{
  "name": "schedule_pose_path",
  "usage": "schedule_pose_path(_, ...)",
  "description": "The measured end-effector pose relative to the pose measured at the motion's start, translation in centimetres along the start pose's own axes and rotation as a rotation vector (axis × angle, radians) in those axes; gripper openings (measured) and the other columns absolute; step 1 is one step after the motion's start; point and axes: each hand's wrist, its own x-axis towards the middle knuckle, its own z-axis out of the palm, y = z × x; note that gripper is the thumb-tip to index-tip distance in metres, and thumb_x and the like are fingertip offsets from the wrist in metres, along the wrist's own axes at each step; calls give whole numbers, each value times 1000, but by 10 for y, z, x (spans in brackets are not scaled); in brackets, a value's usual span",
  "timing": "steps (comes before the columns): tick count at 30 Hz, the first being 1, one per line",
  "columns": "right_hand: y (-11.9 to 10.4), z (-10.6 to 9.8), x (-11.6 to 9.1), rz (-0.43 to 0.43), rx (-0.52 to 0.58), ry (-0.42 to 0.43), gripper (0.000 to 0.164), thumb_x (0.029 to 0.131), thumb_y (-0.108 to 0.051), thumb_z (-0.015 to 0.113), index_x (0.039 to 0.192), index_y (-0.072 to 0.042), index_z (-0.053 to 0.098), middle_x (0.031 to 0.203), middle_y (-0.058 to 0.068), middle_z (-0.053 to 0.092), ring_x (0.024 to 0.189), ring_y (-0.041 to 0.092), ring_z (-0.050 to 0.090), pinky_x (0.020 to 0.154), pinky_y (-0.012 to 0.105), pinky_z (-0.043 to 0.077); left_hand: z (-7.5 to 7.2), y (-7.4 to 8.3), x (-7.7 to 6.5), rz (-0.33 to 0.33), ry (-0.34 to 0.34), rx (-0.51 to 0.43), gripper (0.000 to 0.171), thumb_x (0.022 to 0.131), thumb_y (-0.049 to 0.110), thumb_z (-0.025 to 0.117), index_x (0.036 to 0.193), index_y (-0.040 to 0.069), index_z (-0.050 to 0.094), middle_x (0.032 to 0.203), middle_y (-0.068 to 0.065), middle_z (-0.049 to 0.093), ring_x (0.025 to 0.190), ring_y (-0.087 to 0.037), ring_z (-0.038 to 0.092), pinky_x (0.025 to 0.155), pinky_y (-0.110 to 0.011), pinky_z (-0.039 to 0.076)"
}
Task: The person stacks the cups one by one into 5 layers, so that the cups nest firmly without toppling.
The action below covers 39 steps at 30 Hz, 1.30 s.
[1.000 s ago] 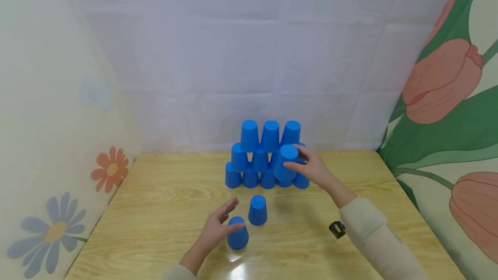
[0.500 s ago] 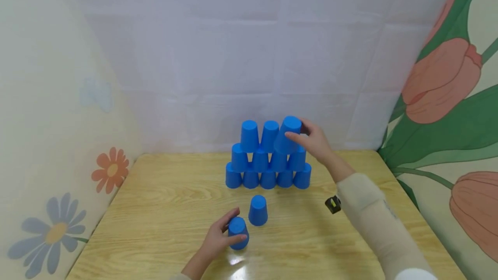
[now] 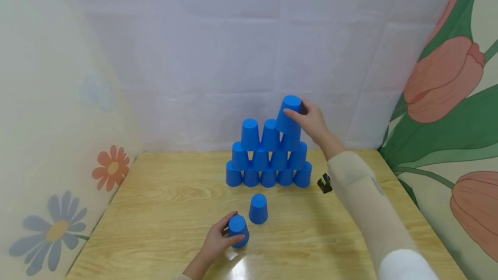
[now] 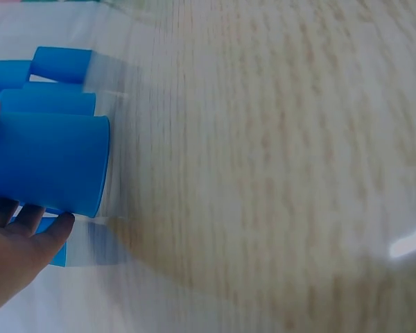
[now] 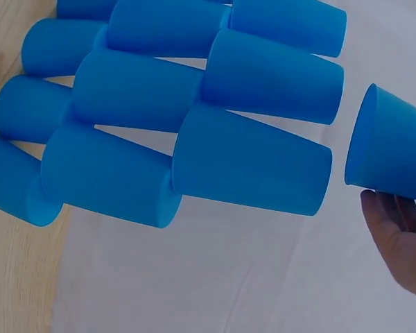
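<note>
My right hand grips an upside-down blue plastic cup by its side, above the right end of a stack of blue cups. In the right wrist view a gap shows between the held cup and the top-row cup. The stack has three rows of upside-down cups, narrowing upward, with three in the top row. My left hand holds another upside-down blue cup on the table, thumb in front and fingers behind. One more loose cup stands just beyond it.
The wooden table meets a white cloth backdrop behind the stack. Flower-patterned panels flank both sides. A small black object shows beside the right sleeve.
My right hand has lifted its cup from in front of the stack to above the top row. The left hand has closed its fingers round the near loose cup.
</note>
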Motion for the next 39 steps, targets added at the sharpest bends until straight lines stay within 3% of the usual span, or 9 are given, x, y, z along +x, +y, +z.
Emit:
schedule_pose_path(6, 9, 1, 16, 32, 22, -11, 56, 80, -37, 58, 125, -7, 43, 118, 12, 49, 107, 26, 46, 88, 43, 38, 1, -3, 2, -25, 4, -11, 66, 71, 15, 71, 126, -4, 38, 124, -22, 42, 114, -38, 36, 89, -48, 33)
schedule_pose_path(9, 41, 4, 39, 16, 56, -13, 60, 77, -41, 62, 126, -12, 43, 118, 8, 50, 106, 22, 47, 86, 41, 39, 1, -4, 1, -35, 8, -12, 64, 71, 16, 71, 124, -4, 41, 122, -22, 44, 113, -38, 37, 89, -48, 34)
schedule_pose_path(11, 47, 7, 45, 19, 39, -2, 62, 75, -43, 62, 126, -14, 43, 118, 6, 50, 106, 21, 46, 86, 41, 40, 1, -4, 1, -41, 8, -18, 63, 71, 16, 71, 123, -4, 42, 121, -21, 45, 112, -38, 38, 89, -47, 35)
schedule_pose_path(13, 48, 10, 47, 24, 2, 19, 63, 74, -44, 63, 126, -16, 42, 119, 5, 49, 107, 20, 46, 86, 42, 39, 1, -4, 0, -53, 6, -25, 62, 71, 17, 71, 123, -3, 43, 120, -20, 46, 113, -37, 38, 89, -47, 35)
schedule_pose_path(17, 10, 9, 24, 56, -49, 18, 60, 80, -40, 58, 127, -8, 40, 121, 12, 47, 110, 27, 43, 89, 45, 36, 0, -5, 0, -71, -5, -31, 62, 72, 20, 70, 123, -2, 43, 121, -19, 46, 113, -37, 37, 89, -47, 35)
schedule_pose_path(20, 4, 9, 22, 57, -41, 10, 60, 80, -40, 57, 127, -6, 40, 121, 13, 46, 110, 27, 43, 89, 44, 36, -1, -7, 0, -83, -14, -33, 63, 72, 20, 70, 124, -1, 42, 122, -18, 45, 114, -37, 36, 89, -47, 35)
schedule_pose_path(33, 9, 10, 27, 85, -47, 4, 61, 79, -41, 58, 127, -9, 39, 123, 12, 45, 111, 28, 42, 89, 45, 36, 0, -4, -2, -118, -17, -18, 65, 72, 23, 70, 125, 0, 41, 124, -19, 43, 115, -37, 35, 89, -47, 34)
schedule_pose_path(39, 48, 11, 51, 67, -12, -8, 68, 73, -51, 60, 128, -18, 40, 123, 6, 45, 110, 23, 42, 86, 46, 38, 0, -2, -3, -119, -17, -26, 64, 72, 21, 70, 125, -1, 42, 123, -20, 43, 114, -38, 35, 90, -47, 34)
